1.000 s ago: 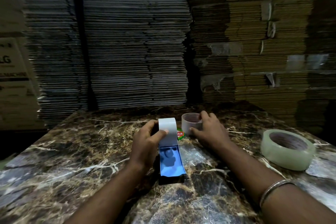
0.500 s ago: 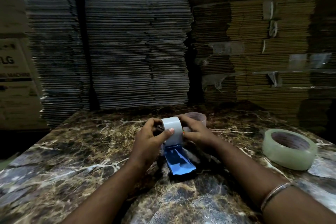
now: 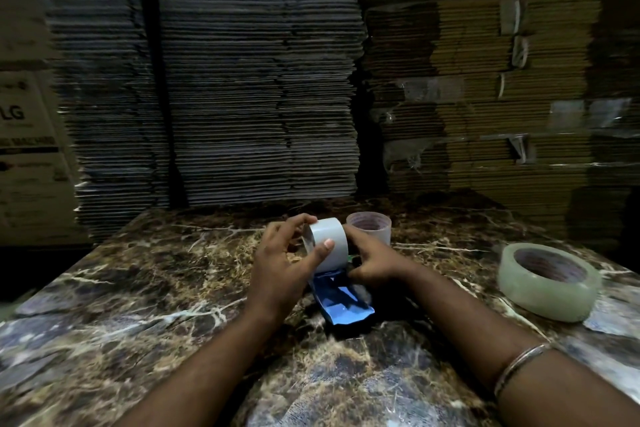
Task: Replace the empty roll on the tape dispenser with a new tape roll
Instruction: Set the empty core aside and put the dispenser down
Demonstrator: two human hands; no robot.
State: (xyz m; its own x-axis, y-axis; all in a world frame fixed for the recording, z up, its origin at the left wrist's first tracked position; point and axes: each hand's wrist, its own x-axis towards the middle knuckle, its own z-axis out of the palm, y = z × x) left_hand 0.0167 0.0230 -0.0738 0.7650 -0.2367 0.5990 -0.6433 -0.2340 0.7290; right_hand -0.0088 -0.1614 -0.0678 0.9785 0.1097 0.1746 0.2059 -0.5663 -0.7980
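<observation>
Right hand point(image 3: 372, 262) off empty core point(image 3: 369, 226), now back on dispenser point(image 3: 337, 282); both hands' fingers clamped round it, left hand point(image 3: 284, 263) on hood. New tape roll point(image 3: 549, 281) untouched beyond right fingers; loading comes next.

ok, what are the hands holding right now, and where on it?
Both hold the tape dispenser. The left hand grips its white upper part, thumb on the front face. The right hand holds its right side; the exact contact is hidden.

marble table point(image 3: 138, 305), stacked flat cardboard point(image 3: 256, 80), bangle point(image 3: 519, 366)
</observation>
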